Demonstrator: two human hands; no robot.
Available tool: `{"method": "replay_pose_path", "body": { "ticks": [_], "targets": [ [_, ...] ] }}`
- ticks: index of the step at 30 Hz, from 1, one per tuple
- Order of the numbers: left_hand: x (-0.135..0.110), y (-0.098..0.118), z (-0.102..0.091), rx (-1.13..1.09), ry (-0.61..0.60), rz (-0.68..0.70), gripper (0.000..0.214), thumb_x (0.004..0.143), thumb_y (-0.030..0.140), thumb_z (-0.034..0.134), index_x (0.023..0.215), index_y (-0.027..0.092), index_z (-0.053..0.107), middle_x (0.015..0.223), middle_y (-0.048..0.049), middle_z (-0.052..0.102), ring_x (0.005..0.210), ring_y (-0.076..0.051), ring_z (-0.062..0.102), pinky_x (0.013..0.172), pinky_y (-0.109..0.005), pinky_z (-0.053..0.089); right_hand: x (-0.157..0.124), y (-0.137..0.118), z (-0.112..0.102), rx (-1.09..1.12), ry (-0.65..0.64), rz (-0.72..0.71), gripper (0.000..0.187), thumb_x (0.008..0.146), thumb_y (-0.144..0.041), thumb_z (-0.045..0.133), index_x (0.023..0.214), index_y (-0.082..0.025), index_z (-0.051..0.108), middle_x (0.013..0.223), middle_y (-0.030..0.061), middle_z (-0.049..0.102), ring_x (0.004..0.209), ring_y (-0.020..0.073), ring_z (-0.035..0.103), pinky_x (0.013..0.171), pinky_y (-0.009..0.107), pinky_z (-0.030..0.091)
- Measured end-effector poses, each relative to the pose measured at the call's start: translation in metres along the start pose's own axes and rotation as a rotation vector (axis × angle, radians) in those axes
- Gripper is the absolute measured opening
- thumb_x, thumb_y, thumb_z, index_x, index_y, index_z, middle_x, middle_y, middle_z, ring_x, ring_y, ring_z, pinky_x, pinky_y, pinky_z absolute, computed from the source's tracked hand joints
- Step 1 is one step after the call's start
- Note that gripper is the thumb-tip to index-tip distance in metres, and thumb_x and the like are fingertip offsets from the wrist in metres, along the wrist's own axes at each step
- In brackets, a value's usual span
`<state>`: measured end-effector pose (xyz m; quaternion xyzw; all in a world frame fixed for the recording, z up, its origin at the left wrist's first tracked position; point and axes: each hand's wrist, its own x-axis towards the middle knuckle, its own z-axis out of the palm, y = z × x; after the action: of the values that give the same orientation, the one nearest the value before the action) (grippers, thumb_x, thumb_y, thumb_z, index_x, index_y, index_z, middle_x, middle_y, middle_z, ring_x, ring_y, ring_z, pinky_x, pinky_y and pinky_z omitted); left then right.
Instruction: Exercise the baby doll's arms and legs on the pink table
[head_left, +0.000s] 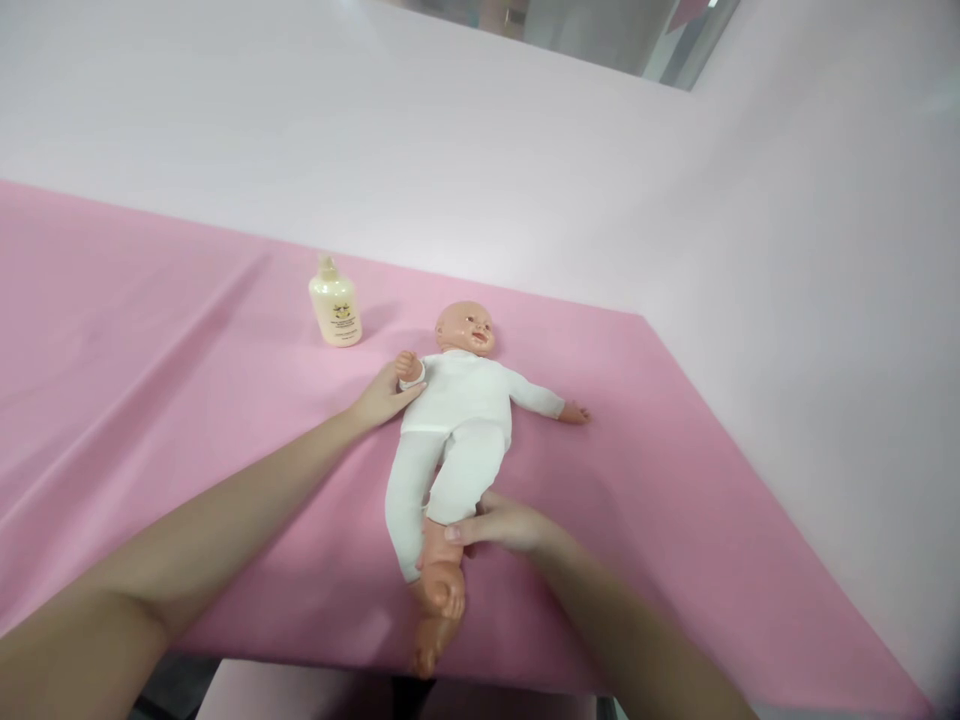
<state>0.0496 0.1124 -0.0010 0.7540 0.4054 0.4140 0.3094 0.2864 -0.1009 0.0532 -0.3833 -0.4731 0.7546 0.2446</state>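
A baby doll (459, 410) in white clothes lies on its back on the pink table cover (150, 400), head away from me. My left hand (384, 396) reaches under the doll's bent arm at its side, fingers tucked beneath the sleeve. My right hand (501, 525) grips the doll's lower leg just above the bare foot (442, 590), thumb on the shin, fingers curled behind. The doll's other arm stretches out to the right.
A cream lotion bottle (335, 305) stands upright on the cover, left of the doll's head. A pale pink wall (525, 150) rises behind and to the right. The table's near edge runs just under the doll's feet.
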Motion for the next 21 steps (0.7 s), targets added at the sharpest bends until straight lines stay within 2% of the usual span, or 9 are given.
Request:
{"method": "replay_pose_path", "body": {
  "ticks": [13, 21],
  "targets": [
    [0.0014, -0.0038, -0.001, 0.031, -0.012, 0.009, 0.072, 0.094, 0.093, 0.061, 0.107, 0.024, 0.072, 0.117, -0.0162, 0.083, 0.117, -0.04, 0.079, 0.114, -0.06, 0.065, -0.0026, -0.0054, 0.0025, -0.008, -0.006, 0.003, 0.072, 0.062, -0.065, 0.114, 0.103, -0.019, 0.078, 0.097, 0.0006, 0.071, 0.106, 0.023, 0.068, 0.115, 0.045, 0.055],
    [0.0013, -0.0002, -0.0026, 0.051, -0.018, -0.028, 0.069, 0.091, 0.092, 0.061, 0.102, 0.025, 0.071, 0.116, -0.018, 0.083, 0.117, -0.043, 0.08, 0.114, -0.063, 0.065, -0.0024, -0.0024, 0.0039, 0.006, 0.0, -0.004, 0.071, 0.065, -0.061, 0.114, 0.112, -0.019, 0.082, 0.111, 0.004, 0.077, 0.118, 0.0264, 0.071, 0.119, 0.047, 0.055]
  ]
}}
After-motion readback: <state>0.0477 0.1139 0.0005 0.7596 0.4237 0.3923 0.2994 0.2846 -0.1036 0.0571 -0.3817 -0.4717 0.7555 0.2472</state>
